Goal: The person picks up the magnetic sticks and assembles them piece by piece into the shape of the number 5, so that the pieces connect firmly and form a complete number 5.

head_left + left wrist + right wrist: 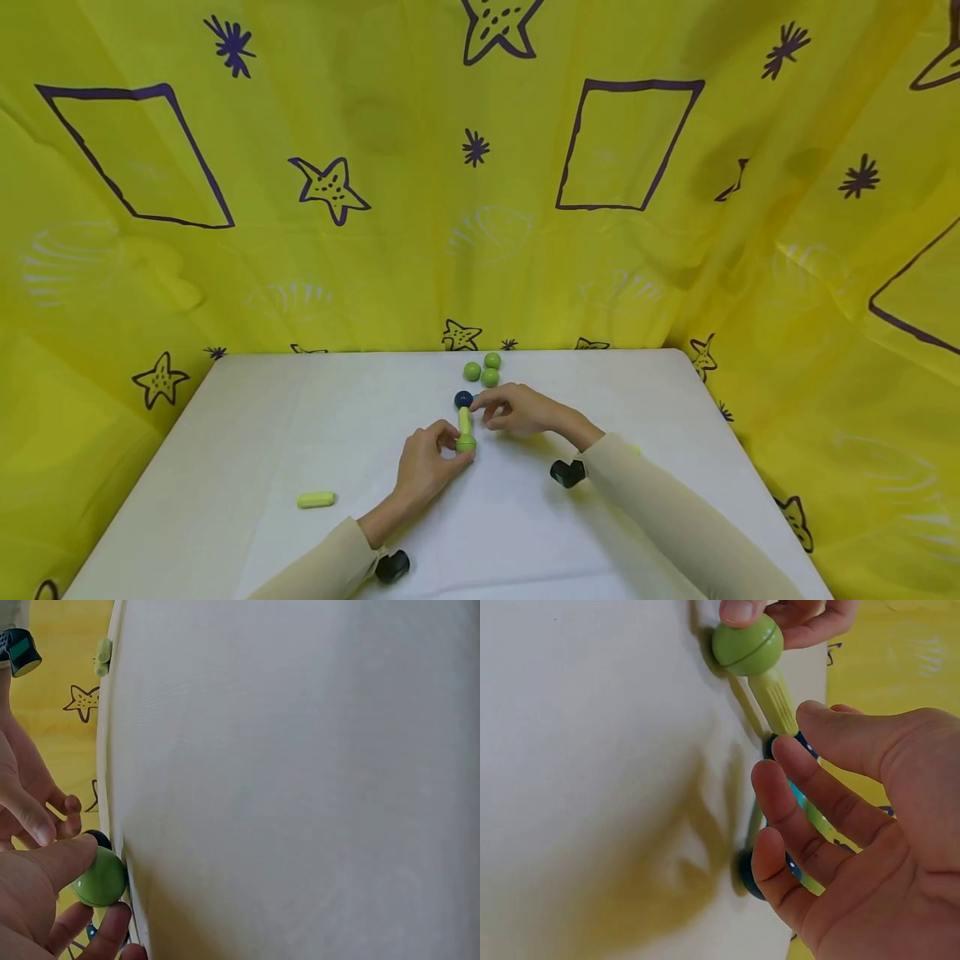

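My left hand (429, 458) pinches a green ball (101, 877) between thumb and fingers. From the ball a ridged light-green rod (774, 701) extends toward a dark blue ball (463, 400). My right hand (521, 408) is at the rod's far end, its thumb and index fingertips right beside it. In the right wrist view its other fingers are relaxed, slightly bent, in front of a cyan rod (796, 793) and another dark blue ball (748, 874). These fingers partly hide the pieces behind them.
Three green balls (491, 377) sit near the back edge of the white table (247, 433). A loose light-green rod (316, 499) lies at the left. A small yellow-green piece (636, 450) shows beside the right sleeve. Yellow patterned cloth (390, 275) hangs behind.
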Tool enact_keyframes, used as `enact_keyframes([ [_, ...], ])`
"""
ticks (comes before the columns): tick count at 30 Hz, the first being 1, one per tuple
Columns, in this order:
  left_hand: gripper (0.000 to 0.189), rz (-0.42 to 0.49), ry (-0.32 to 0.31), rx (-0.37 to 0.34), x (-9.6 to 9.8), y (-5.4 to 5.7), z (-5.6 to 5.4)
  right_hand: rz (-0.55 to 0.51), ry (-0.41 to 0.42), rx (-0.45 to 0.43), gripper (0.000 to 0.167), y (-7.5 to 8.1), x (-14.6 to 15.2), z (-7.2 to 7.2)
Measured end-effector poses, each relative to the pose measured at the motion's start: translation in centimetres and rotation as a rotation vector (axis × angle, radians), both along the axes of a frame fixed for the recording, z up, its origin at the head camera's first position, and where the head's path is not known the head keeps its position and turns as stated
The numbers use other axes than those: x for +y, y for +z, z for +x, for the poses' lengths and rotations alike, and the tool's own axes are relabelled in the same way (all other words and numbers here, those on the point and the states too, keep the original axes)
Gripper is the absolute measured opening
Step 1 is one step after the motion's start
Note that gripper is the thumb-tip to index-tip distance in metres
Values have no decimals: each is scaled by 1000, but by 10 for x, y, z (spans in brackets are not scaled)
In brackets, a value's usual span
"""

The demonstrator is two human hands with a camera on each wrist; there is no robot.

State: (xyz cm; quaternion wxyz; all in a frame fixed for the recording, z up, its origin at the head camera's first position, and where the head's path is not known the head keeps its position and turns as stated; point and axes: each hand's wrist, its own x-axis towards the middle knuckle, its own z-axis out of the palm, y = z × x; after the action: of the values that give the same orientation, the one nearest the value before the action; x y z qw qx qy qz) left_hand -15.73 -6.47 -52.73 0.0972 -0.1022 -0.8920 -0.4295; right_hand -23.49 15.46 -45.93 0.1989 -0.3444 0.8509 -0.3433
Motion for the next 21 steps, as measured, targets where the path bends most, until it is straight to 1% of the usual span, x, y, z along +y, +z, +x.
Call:
enact_keyframes([
  [3,28,3,-9,-5,-1,0,-1,-15,7,7,33,2,8,-2],
  [10,27,11,-65,-11,-4,0,-3,-11,-4,-9,31,14,31,1],
  [15,27,8,-98,-14,-6,0,-4,25,-10,11,34,23,54,4],
  [21,25,-1,-105,-26,-8,1,-6,75,-29,5,32,27,87,5],
])
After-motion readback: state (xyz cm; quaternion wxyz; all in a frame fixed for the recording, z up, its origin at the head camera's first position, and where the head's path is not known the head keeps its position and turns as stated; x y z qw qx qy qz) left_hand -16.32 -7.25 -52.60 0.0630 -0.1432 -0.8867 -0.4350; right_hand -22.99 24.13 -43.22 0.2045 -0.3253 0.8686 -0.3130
